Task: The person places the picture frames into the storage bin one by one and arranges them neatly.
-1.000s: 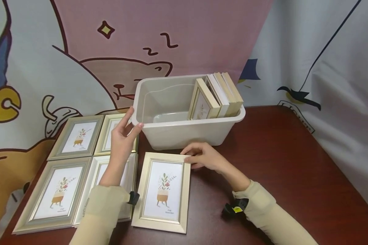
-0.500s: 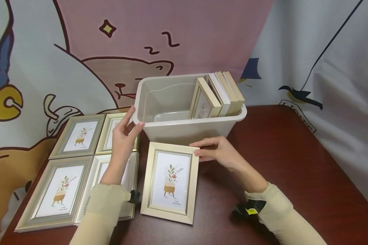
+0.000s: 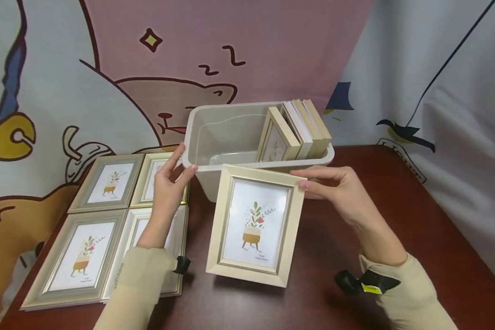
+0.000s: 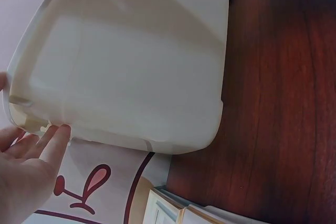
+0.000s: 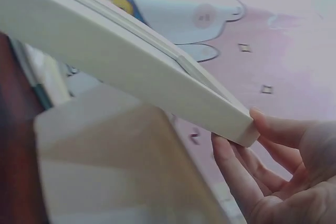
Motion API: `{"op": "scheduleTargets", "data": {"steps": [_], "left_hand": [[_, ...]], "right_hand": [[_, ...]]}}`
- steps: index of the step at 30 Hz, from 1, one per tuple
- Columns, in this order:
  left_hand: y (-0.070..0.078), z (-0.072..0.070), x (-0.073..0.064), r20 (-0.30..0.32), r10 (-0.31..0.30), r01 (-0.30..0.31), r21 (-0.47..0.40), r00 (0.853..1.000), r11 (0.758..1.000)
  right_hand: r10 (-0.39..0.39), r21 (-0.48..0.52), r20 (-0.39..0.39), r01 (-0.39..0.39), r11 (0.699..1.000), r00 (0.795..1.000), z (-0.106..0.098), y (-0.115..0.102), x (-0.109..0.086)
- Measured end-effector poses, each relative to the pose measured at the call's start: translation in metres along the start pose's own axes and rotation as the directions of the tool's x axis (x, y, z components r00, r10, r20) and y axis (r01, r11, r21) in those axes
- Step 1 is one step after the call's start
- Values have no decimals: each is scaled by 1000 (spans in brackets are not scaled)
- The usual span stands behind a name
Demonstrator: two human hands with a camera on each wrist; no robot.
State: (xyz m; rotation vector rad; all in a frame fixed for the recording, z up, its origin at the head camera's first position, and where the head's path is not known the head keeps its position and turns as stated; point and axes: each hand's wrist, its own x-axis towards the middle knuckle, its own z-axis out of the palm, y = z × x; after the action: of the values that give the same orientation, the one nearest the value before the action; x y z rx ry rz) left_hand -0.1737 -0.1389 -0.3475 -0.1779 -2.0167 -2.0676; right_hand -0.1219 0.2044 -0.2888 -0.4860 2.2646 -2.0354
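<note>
My right hand (image 3: 348,195) pinches a cream picture frame (image 3: 253,224) at its upper right corner, thumb on the front and fingers behind. The frame hangs tilted over the table, its plant-pot print facing me, and hides part of the bin's front wall. In the right wrist view, the fingers and thumb of the right hand (image 5: 283,166) close on the end of the frame (image 5: 131,72). With its thumb and fingers spread round the corner, my left hand (image 3: 167,190) grips the left front corner of a light grey plastic bin (image 3: 224,126).
Several picture frames (image 3: 278,140) stand on edge at the bin's right end; the leftmost leans. Flat frames (image 3: 121,215) lie in two rows on the left of the dark red wooden table (image 3: 396,220), partly under the left forearm. A cartoon-printed cloth (image 3: 288,50) hangs behind.
My right hand has lifted the picture frame off the table, upward and to the right, tilting its top edge towards the bin. The left hand stays at the bin's corner.
</note>
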Motion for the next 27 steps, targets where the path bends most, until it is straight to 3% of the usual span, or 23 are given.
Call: {"op": "scheduleTargets", "data": {"steps": [3,6,12,19,27], "left_hand": [[0,0,1,-2,5,-5,-1,1000,1000],[1,0,0,-2,7,-7,-3,1000,1000],[2,0,0,3,18,-18,1,1000,1000],[3,0,1,6,13,-13,1,1000,1000],[1,1,0,6,0,0,8,1000,1000]], "right_hand": [[-67,128,-63,75,989,996,-8,-14,-2],[-142,255,-153,178,950,978,-14,-25,-1],[-223,371,-348,352,859,910,-22,-45,11],[-213,378,-527,451,808,823,-26,-68,34],[-265,266,-627,521,811,733,-25,-76,67]]}}
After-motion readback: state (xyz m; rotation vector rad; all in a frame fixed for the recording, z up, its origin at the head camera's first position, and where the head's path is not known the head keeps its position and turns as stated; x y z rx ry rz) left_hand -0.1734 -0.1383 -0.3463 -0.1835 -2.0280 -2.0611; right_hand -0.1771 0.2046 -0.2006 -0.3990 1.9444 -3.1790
